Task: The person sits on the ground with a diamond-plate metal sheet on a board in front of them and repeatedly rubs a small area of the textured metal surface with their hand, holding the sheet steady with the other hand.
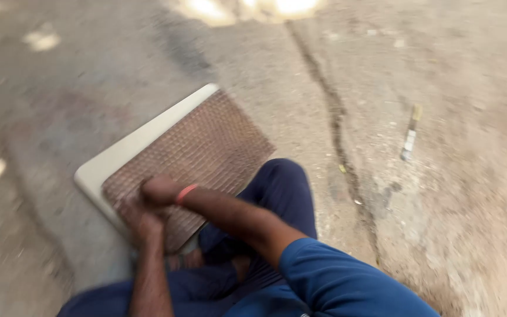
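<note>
A flat rectangular slab [148, 138] with a cream rim lies on the ground, its top covered by a brown woven-looking surface [206, 147]. Both my hands rest on its near end. My right hand [156, 189], with an orange-red band on the wrist, reaches across from the right and looks bunched up. My left hand [142, 222] comes up from below and lies just under the right one on the brown surface. Motion blur hides the fingers and anything they might hold. My knee in dark blue trousers [283, 182] touches the slab's right edge.
The ground is rough concrete with a long crack [335, 117] running from the top down to the right of my knee. A small pale stick-like object [411, 138] lies to the right. Sunlit patches [247, 7] show at the top.
</note>
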